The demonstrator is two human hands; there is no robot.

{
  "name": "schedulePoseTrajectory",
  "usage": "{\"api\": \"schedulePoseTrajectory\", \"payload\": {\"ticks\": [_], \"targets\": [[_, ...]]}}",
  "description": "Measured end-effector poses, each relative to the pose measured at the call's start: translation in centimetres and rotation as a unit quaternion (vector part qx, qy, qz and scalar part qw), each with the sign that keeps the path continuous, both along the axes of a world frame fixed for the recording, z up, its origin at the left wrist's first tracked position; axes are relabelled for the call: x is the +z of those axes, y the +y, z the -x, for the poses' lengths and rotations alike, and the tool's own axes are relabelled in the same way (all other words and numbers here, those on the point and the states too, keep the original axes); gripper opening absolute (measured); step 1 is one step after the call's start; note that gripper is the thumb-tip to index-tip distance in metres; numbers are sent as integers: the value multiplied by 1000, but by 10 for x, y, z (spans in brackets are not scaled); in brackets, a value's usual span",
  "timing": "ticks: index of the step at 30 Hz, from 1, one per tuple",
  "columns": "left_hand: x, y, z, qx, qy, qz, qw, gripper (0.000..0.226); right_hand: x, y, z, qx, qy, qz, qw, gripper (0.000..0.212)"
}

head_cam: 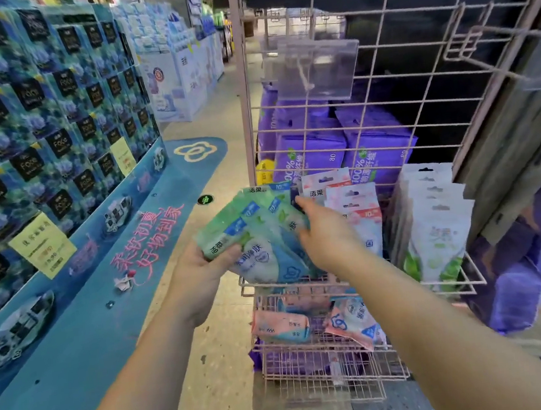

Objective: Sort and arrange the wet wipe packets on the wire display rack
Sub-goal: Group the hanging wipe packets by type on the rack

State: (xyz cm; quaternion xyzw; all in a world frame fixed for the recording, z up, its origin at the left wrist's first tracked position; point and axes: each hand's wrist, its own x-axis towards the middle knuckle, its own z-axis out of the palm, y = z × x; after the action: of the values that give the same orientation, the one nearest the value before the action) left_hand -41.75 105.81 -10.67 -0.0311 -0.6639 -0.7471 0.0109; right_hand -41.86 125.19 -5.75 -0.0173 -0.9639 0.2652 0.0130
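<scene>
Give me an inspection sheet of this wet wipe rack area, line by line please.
Surface: pink wire display rack, upper hooks bare.
Job's things: green packets fanned in the left hand; pink packets and white-green packets standing on the shelf.
Clutter: loose pink packs lying askew in the lower basket.
Hands: left hand gripping the green packets; right hand reaching to them.
Cables: nothing seen.
Surroundings: purple packs behind the grid; blue tissue display at left.

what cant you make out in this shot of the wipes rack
Head view only:
- Right hand fingertips: hidden behind the green packets.
- Green packet count: overlapped and motion-blurred.
- Yellow price tag: print too small.
- Purple packs: partly hidden by the rack wires and the clear tag holder.
</scene>
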Motion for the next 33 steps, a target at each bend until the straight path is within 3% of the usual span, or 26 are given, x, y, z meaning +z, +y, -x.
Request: {"api": "schedulePoseTrajectory", "payload": {"ticks": [2,6,10,13,17,19,21,23,29,33], "targets": [[-2,-3,1,-14,-19,-63,998,29,-1,-6,9,-7,-10,-38,999,52],[-1,-2,6,-35,-24,-100,994,31,0,-6,20,-4,-44,-78,996,24],[1,-6,8,-43,-13,-114,992,44,-1,3,18,-34,27,78,996,23],[6,-7,12,-47,-1,-99,994,37,2,3,16,-95,32,229,968,18],[11,0,21,-81,14,-30,996,37,-9,-3,23,-19,-72,83,994,21],[7,6,28,-94,8,41,995,41,-18,-5,22,-4,-88,115,989,34],[3,12,32,-121,-13,89,989,68,-24,-6,17,-14,-88,188,978,40],[-1,14,35,-159,-40,82,983,89,-28,-5,15,-26,-110,249,962,41],[7,20,44,-183,-48,149,970,69,-27,-11,21,-48,-127,363,922,52],[6,19,38,-159,38,204,965,70,-43,-13,9,-95,-39,361,927,62]]}}
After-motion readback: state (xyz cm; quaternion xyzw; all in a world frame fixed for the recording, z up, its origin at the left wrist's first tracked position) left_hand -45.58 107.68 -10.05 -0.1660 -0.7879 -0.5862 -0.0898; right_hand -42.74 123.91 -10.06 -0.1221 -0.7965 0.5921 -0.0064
